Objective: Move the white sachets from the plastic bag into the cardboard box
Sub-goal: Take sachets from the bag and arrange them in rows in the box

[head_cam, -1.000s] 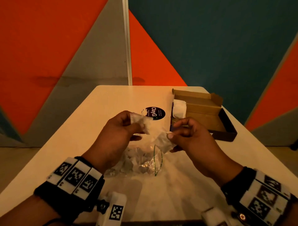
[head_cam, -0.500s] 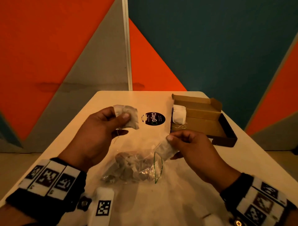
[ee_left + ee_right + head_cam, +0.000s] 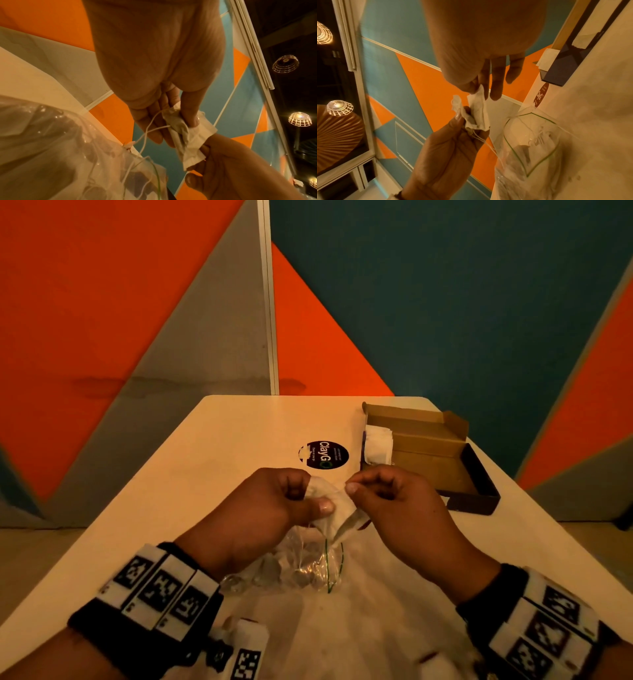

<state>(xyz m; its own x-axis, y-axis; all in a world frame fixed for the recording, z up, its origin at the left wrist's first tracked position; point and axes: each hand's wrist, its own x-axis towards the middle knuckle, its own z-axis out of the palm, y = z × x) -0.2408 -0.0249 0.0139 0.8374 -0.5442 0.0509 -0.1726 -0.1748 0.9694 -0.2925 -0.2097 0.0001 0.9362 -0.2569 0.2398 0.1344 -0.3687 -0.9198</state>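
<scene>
Above the clear plastic bag (image 3: 301,570), my left hand (image 3: 318,501) and right hand (image 3: 356,487) meet, each pinching a white sachet (image 3: 337,510). The two sachets touch and overlap. In the left wrist view my left hand (image 3: 178,127) clamps a sachet (image 3: 178,124) under its thumb, its string trailing to the bag (image 3: 68,155). In the right wrist view my right hand (image 3: 479,90) pinches the top of a sachet (image 3: 479,111). The open cardboard box (image 3: 428,446) sits at the far right, with white sachets (image 3: 378,443) stacked at its left end.
A round black sticker (image 3: 323,455) is on the table (image 3: 205,474) just left of the box. The bag's green-edged mouth (image 3: 530,148) gapes toward the right hand. Orange, grey and teal wall panels stand behind the table's far edge.
Half a second ago my left hand held its sachet out to the left; it has swung back to the middle. Both sachets now meet above the bag.
</scene>
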